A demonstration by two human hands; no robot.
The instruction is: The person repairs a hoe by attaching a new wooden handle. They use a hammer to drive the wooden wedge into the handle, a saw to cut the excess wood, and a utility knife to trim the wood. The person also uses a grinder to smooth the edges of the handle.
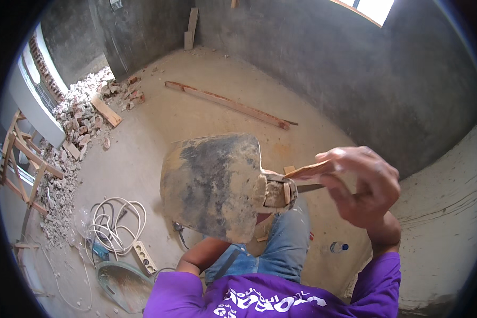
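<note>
Dusty concrete floor [132, 175] spreads around us as we bring a wood sliver [310, 170] to the socket [277, 194] of a hoe blade [212, 185].

We have the dirt-caked blade raised above our jeans [290, 228], its broad face to the left, its socket to the right with bits of wood inside. Our right hand [363, 183] pinches the sliver between thumb and forefinger, the other fingers loosely bent; the sliver's tip is right by the socket's upper edge, but whether it touches we cannot tell. Our left hand is hidden behind the blade, so we cannot tell how its fingers stand. We judge this step to be wedging the socket; the next move seems to call for lining the tip up with a gap while the blade is held steady.
</note>
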